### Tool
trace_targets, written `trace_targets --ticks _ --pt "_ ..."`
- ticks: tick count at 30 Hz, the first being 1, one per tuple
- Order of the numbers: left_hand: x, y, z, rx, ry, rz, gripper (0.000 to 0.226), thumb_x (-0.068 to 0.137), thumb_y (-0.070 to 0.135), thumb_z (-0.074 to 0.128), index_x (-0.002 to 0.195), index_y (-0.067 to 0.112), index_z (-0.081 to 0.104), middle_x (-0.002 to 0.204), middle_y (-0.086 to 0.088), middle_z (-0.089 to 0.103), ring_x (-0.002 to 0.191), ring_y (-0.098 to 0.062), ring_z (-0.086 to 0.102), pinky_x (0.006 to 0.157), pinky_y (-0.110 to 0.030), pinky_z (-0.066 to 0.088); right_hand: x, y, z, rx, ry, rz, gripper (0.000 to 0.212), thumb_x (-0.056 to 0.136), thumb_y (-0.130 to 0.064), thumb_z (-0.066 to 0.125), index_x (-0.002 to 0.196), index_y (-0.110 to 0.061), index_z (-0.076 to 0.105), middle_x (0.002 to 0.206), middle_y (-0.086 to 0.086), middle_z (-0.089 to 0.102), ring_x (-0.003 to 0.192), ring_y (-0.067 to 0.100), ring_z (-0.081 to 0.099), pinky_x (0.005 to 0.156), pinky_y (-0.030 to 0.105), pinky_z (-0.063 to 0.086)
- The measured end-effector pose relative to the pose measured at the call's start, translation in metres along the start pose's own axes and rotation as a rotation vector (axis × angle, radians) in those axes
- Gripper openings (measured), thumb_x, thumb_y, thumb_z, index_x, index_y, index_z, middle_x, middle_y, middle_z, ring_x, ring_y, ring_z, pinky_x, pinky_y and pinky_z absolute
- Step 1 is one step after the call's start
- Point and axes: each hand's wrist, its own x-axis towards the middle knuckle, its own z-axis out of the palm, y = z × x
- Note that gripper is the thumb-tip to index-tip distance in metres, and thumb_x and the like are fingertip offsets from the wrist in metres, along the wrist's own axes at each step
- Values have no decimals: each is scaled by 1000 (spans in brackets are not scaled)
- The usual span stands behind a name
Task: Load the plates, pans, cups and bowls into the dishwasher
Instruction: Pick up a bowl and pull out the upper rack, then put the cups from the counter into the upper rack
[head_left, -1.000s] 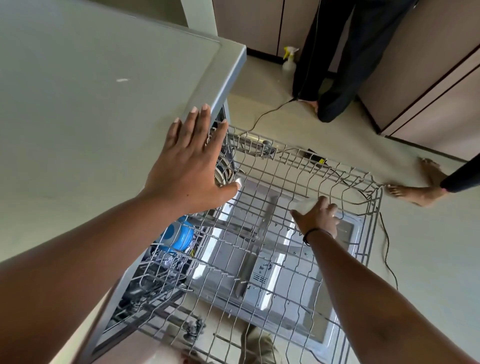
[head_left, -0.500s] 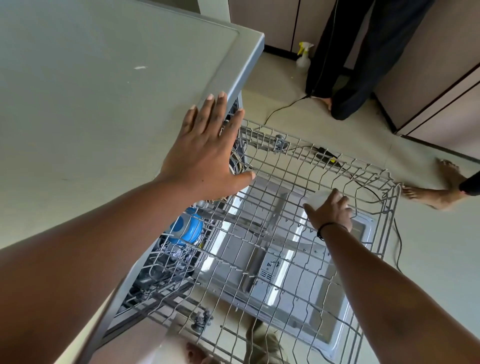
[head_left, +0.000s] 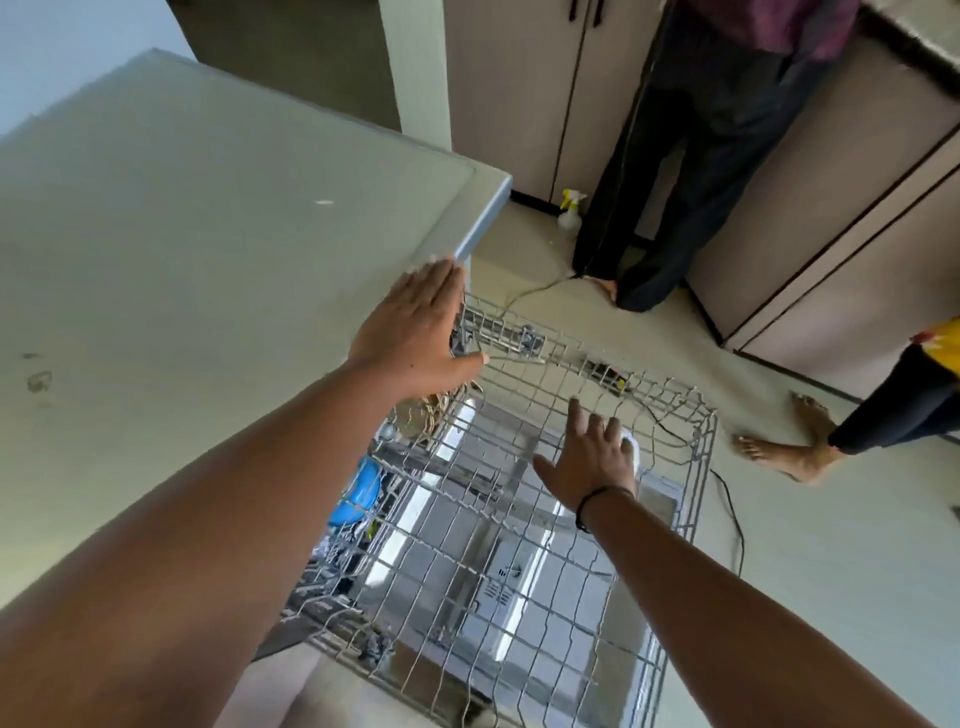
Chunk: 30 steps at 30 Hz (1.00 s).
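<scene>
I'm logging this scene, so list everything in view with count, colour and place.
rack: one, grey wire, pulled out over the open door
cup: one, white, in the rack under the right hand
bowl: one, blue, lower rack, left
counter: one, pale grey, left
spray bottle: one, white and yellow, floor by the cabinets
cable: one, black, floor
bystanders: two, barefoot, right
left hand: open, at the counter edge
right hand: open, over the cup

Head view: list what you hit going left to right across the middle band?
Countertop → blue bowl in the lower rack → left hand at the countertop edge → right hand over the upper rack → bystander's bare foot.
</scene>
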Motion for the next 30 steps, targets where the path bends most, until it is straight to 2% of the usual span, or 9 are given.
trace_targets --ticks 3,11,18,19,21,22,23,26,30 --pt "-41 3 2 -37 50 -22 88 93 53 41 152 6 -3 160 -16 -2 148 -25 -1 116 -31 -5 -13 -16 -32 18 92 -86 95 82 -69 45 151 -19 1 148 14 34 140 35 23 112 50 28" --pt "-198 -44 -3 -68 32 -229 79 94 52 37 154 9 8 161 -10 7 149 -24 6 119 -33 -1 -68 -102 -104 99 259 -243 86 80 -67 48 145 -17 21 141 13 42 134 32 31 108 48 33" --pt "-350 -69 3 -62 -80 -225 87 93 52 39 148 19 -20 156 -5 -21 146 -23 -15 111 -35 -22 -161 -246 -107 174 354 -500 79 79 -62 54 141 -18 31 137 11 48 131 30 36 105 45 34" --pt "-373 -72 1 -32 -72 -185 87 91 49 43 151 16 -11 159 -8 -10 148 -24 -6 113 -39 -17 -177 -271 -101 169 344 -545 78 80 -61 54 141 -18 31 136 11 49 130 29 37 104 44 36" --pt "-416 -80 -3 38 -84 -131 83 80 53 55 149 15 31 154 -9 33 143 -23 30 117 -46 15 -210 -318 -87 142 326 -631 77 81 -61 54 141 -18 32 134 11 50 130 28 37 102 42 37" --pt "-437 -84 -9 58 -86 -170 80 75 57 58 143 17 45 147 -6 45 137 -22 40 113 -46 28 -226 -341 -80 122 322 -680 76 82 -61 54 140 -18 33 133 10 51 129 28 38 101 41 37" --pt "-459 -92 -11 54 -97 -206 78 74 58 57 141 19 47 147 -5 46 137 -23 40 113 -47 29 -243 -364 -71 104 319 -728 75 82 -62 54 140 -19 34 131 9 52 128 28 40 100 40 38" --pt "-519 -121 -8 -34 -15 -264 77 89 54 41 153 18 16 161 -8 7 149 -26 0 115 -47 -14 -285 -417 -52 102 307 -835 73 80 -63 55 137 -21 37 127 7 54 123 27 44 97 41 41" --pt "-585 -152 -9 -140 36 -452 88 85 76 28 153 23 10 162 -4 -6 148 -21 -11 117 -40 -14 -324 -468 -32 77 251 -962 75 81 -63 55 140 -21 36 134 5 52 129 27 42 102 40 40"
